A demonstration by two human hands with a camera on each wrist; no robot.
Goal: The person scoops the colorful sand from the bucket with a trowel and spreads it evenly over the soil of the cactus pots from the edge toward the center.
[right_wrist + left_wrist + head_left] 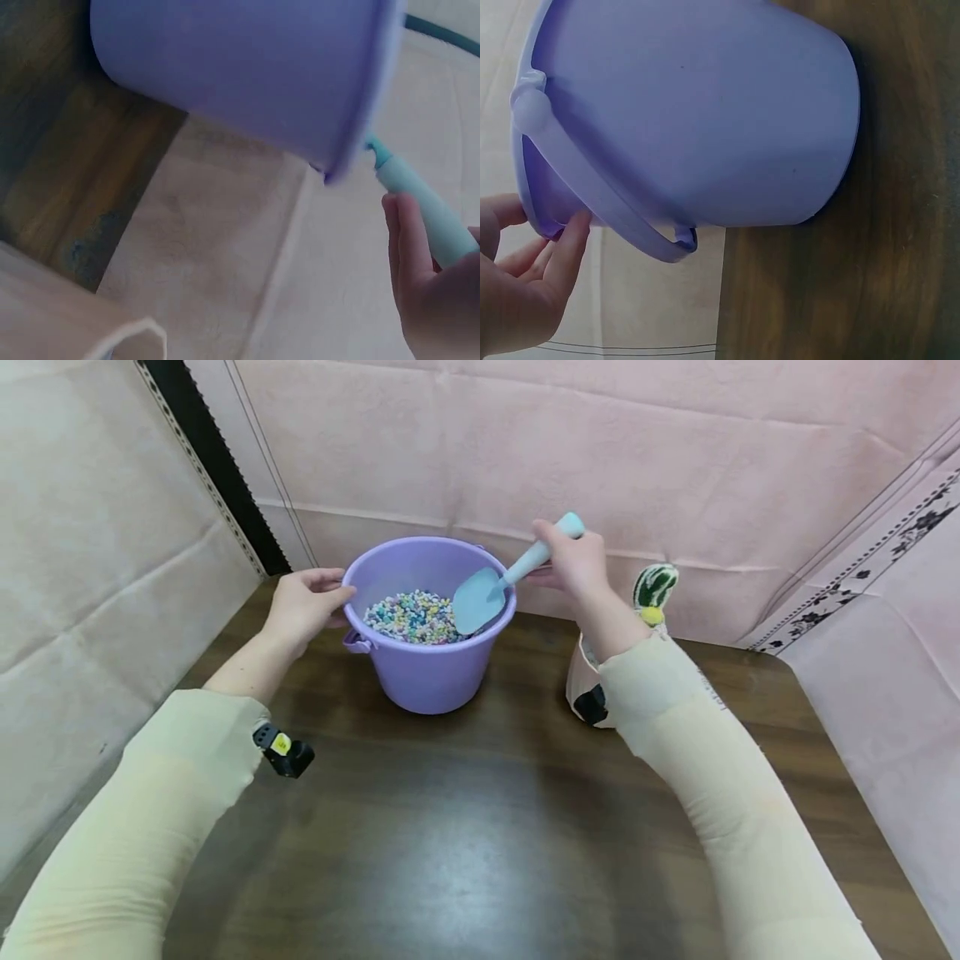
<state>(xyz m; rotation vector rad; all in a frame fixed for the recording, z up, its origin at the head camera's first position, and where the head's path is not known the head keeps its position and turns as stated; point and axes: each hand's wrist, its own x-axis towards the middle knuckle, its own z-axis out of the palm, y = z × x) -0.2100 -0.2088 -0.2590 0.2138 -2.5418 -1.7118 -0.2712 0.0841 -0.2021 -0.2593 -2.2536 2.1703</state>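
A lilac bucket (431, 681) stands on the table, partly filled with small multicoloured beads (415, 617). My left hand (306, 607) holds its rim at the left side, thumb and fingers on either side of the edge. In the left wrist view the bucket's handle (611, 199) hangs down along the outer wall. My right hand (576, 562) grips a light blue toy shovel (480, 600) by its handle, at the bucket's right rim. The shovel slants down into the bucket, its blade tip at the beads. In the right wrist view fingers wrap the shovel handle (427, 214).
Right of the bucket, partly behind my right forearm, stands a pale container (581, 681) with a black patch. A green-and-white striped piece (655, 585) with a yellow ball rises behind that forearm. Pale cloth (525, 452) hangs behind the brown wooden table (450, 827) and at both sides.
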